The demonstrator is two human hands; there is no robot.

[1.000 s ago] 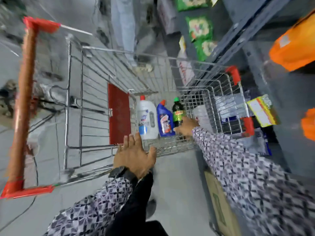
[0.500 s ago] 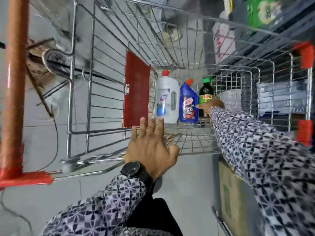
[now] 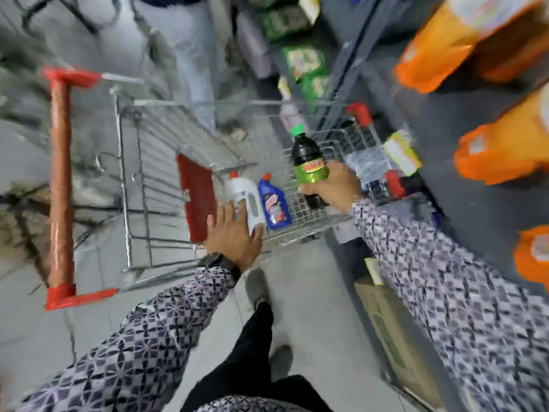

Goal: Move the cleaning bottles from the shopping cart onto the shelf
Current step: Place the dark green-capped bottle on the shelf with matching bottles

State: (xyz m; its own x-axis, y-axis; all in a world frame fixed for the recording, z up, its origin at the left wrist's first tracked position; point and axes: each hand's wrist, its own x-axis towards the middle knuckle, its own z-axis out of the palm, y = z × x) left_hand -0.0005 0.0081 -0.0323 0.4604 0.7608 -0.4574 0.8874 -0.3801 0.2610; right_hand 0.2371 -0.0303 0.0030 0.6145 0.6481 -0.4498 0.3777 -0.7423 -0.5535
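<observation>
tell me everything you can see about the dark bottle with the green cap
The dark bottle looks like near-black plastic, with a bright green screw cap and a green label carrying a red and yellow logo too blurred to read. It is upright, tilted slightly, lifted above the cart basket. The right hand is wrapped around its lower half, hiding the base. Nothing else touches it.

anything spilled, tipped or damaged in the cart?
Nothing stands out. The white bottle and blue bottle stand upright in the cart; the right hand holds the dark green-capped bottle upright above it. Motion blur hides fine damage.
</observation>
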